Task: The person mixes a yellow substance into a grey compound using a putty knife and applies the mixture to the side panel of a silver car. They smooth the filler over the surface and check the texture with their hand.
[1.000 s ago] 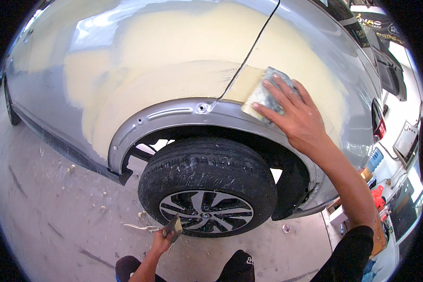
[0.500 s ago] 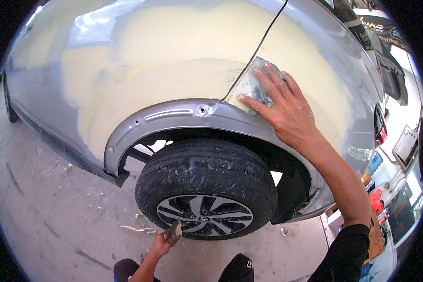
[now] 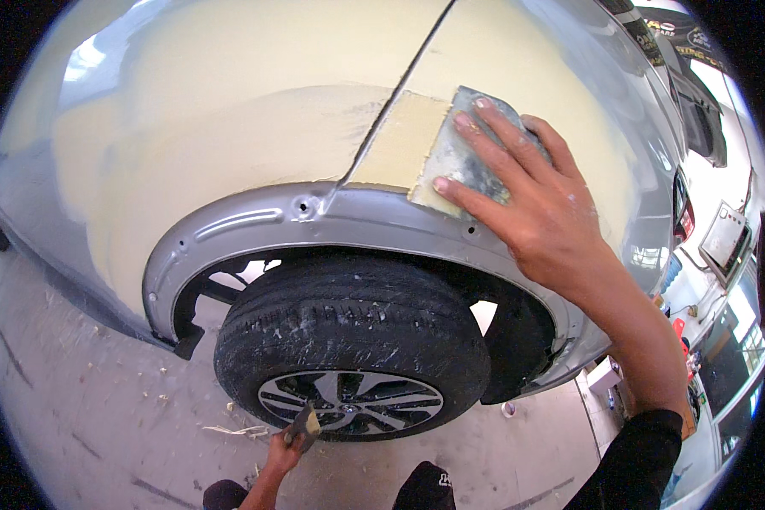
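Note:
My right hand [image 3: 544,191] presses a flat grey putty spreader [image 3: 463,157] against the silver car panel, its fingers spread over the plate. A yellowish strip of fresh filler [image 3: 404,136] lies between the spreader's left edge and the dark panel gap [image 3: 391,98]. Older cream filler [image 3: 238,127] covers much of the panel left of that gap. Down low, my left hand [image 3: 282,453] is closed round a second spreader [image 3: 305,425] with yellow putty on its blade, held in front of the wheel rim [image 3: 357,399].
Below the bare metal wheel arch [image 3: 246,217] stands a dusty black tyre [image 3: 348,314]. Crumbs and a pale strip [image 3: 234,431] litter the floor at left. A small round cup or lid [image 3: 508,410] sits right of the wheel. Workshop items and a white box [image 3: 603,374] stand at right.
My right hand has drawn the spreader rightward, away from the panel gap, leaving a smooth strip of filler behind it. The view has shifted, and my left hand still holds its spreader low.

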